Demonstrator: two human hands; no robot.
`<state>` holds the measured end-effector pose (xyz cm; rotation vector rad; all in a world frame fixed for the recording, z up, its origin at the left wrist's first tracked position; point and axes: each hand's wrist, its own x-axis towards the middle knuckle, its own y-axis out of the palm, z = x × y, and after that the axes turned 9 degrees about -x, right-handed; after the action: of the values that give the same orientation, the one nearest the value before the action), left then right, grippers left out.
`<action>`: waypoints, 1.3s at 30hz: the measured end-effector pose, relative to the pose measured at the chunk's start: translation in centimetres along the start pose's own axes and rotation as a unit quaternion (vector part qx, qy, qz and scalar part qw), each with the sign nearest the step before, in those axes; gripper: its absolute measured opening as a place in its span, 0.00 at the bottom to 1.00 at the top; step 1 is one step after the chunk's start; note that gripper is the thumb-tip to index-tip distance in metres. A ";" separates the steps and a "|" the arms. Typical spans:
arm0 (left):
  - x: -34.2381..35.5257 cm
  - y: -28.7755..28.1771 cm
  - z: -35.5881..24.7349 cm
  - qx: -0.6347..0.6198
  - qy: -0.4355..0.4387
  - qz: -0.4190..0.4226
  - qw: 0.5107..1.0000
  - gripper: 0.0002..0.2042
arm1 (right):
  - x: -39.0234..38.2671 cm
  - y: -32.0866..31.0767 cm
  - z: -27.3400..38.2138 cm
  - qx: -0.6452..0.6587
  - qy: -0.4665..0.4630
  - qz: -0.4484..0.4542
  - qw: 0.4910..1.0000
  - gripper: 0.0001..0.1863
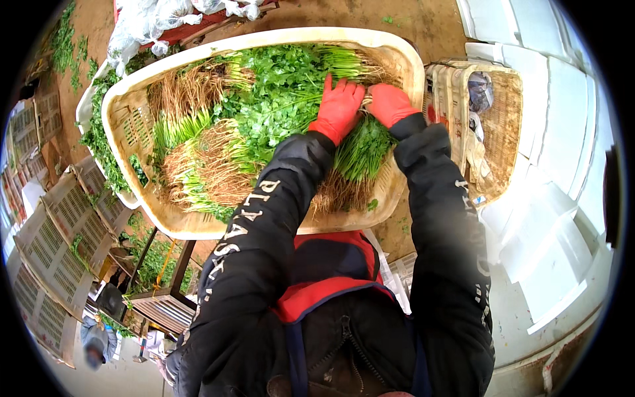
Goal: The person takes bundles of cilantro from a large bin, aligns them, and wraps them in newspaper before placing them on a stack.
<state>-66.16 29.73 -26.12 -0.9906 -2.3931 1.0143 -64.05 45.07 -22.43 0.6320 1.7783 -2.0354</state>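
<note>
Both my hands wear red gloves and work at the right end of a large, pale yellow plastic basket (pixel 264 38). Inside lie bunches of leafy coriander (pixel 278 76) with green stems and long brown roots. My left hand (pixel 337 109) rests on the greens, its fingers stretched out and slightly apart. Beside it, my right hand (pixel 391 106) is closed on the pale root ends of a coriander bunch (pixel 360 149), whose leaves and stems hang below the hands. The right fingertips are partly hidden. Root bundles (pixel 215 155) fill the left side of the basket.
Stacked, stained baskets (pixel 499 119) stand to the right, holding a clear plastic bag. White foam boxes (pixel 559 126) line the right side. Bagged goods (pixel 149 26) lie at upper left. More crates (pixel 56 225) and a dark-framed stand (pixel 165 291) are at lower left.
</note>
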 end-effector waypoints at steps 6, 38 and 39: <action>-0.7 1.0 0.0 -0.018 0.011 -0.064 0.998 0.24 | 4.5 -1.7 0.6 0.039 0.044 -0.102 0.993 0.24; -1.1 -6.4 1.4 -0.146 0.130 -0.025 0.980 0.19 | -8.0 -5.7 -0.6 0.393 0.071 -0.133 0.907 0.25; -1.2 -6.7 1.3 -0.148 0.127 -0.023 0.981 0.19 | -7.4 -5.6 -0.1 0.388 0.044 -0.153 0.908 0.26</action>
<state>-69.16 24.92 -22.20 -1.0838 -2.3770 0.4882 -60.94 45.78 -13.73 0.6842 1.0923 -2.9949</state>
